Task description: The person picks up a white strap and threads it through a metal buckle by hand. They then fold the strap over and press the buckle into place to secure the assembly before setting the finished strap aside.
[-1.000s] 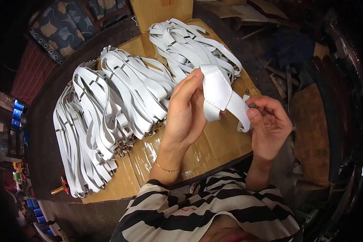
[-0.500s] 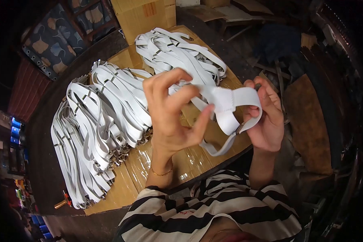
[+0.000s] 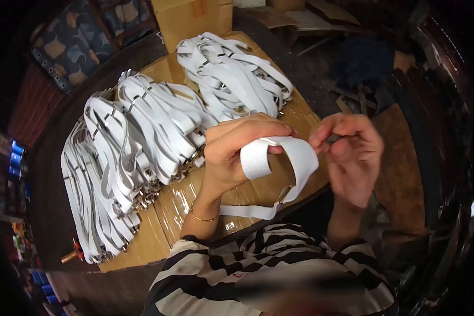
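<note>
My left hand (image 3: 231,150) is closed round a pair of white elastic suspenders (image 3: 302,163), gripping them where the straps join. From there one wide strap end curls down in front of my fingers, and another loops to the right with a metal slider (image 3: 284,194) low on it. The strap's tail hangs below my left wrist. Just right of the loop, my right hand (image 3: 355,152) is raised with thumb and fingers pinched together. A small dark piece shows between those fingertips, and I cannot tell what it is.
Bundles of white suspenders (image 3: 163,126) with metal clips lie on flattened cardboard (image 3: 179,216) to the left, with another heap (image 3: 231,73) behind. A cardboard box (image 3: 192,23) stands at the back. A small tool with a wooden handle (image 3: 68,257) lies at the near left edge.
My left hand has gone from spread fingers to a closed grip on the straps' join. My right hand has come away from the strap loop and sits slightly lower and to the right.
</note>
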The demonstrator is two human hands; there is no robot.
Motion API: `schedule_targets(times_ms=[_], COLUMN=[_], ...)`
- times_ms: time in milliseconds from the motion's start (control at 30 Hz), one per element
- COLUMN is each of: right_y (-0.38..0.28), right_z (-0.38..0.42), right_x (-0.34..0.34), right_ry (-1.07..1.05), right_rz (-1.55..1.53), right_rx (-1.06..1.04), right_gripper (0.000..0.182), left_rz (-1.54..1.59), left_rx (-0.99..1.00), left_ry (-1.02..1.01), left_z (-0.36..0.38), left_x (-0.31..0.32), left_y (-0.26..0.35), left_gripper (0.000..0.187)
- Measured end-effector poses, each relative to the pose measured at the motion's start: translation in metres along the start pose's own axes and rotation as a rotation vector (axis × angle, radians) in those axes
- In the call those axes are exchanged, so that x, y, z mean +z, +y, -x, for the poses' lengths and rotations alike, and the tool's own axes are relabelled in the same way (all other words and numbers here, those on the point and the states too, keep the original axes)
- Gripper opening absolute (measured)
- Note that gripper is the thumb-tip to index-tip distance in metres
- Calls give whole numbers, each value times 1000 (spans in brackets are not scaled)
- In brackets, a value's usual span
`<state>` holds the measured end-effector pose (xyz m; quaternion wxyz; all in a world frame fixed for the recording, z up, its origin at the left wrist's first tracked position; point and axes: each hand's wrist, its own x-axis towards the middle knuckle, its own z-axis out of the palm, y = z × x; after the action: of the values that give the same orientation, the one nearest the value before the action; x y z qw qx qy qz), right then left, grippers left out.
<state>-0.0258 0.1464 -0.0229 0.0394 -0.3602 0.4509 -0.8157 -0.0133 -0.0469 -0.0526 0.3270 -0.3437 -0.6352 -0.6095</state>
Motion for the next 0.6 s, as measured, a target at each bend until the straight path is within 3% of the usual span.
schedule_targets(times_ms=[33,100,167,233,300,467,600], right_y=[-3,-10,-17,-17,-16,-15,-15], right_z=[-4,-16,-25,-31,-36,-32,-36], right_x=[-2,1,5,14,15,24,28], right_ry=[-58,-40,-220,-218,-347,-318,-316], right_rz=[169,171,494,545,727,745,724], right_rx=[-74,-73,-78,-108,-212,-174,-102], right_gripper=[18,18,20,23,23,23,24], left_rz=[-16,70,126,292,329,513,476], left_rx=[-13,94,83,97,67,-215,-158], left_ry=[9,-42,-37,-49,-72,-69,-88], left_z=[0,-4,-4,-2,1,6,5], left_x=[-1,-2,0,0,-3,-9,-12], left_y=[-1,-6,-8,-13,-16,-5,-8], left_gripper=[31,29,19,19,17,14,12])
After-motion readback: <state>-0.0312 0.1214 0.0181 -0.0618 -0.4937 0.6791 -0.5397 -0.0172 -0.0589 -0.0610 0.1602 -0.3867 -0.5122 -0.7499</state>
